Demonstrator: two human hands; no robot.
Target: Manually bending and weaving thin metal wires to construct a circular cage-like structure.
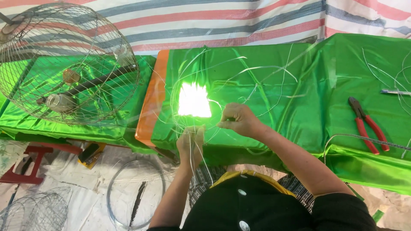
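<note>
A tangle of thin silvery wire loops [222, 72] lies on the shiny green cloth [299, 111] over the table. My left hand [191, 145] is at the table's front edge, fingers closed around a few wire strands that hang down. My right hand [240, 120] sits just to the right and slightly higher, pinching the same wire between thumb and fingers. A bright glare spot [194, 100] lies on the cloth just beyond both hands.
A round wire cage frame [64, 64] stands at the left on green cloth. Red-handled pliers [367, 124] lie at the right, a pen [396, 92] beyond them. On the floor below lie a wire ring [136, 194], a red stool [30, 164] and another mesh piece [38, 211].
</note>
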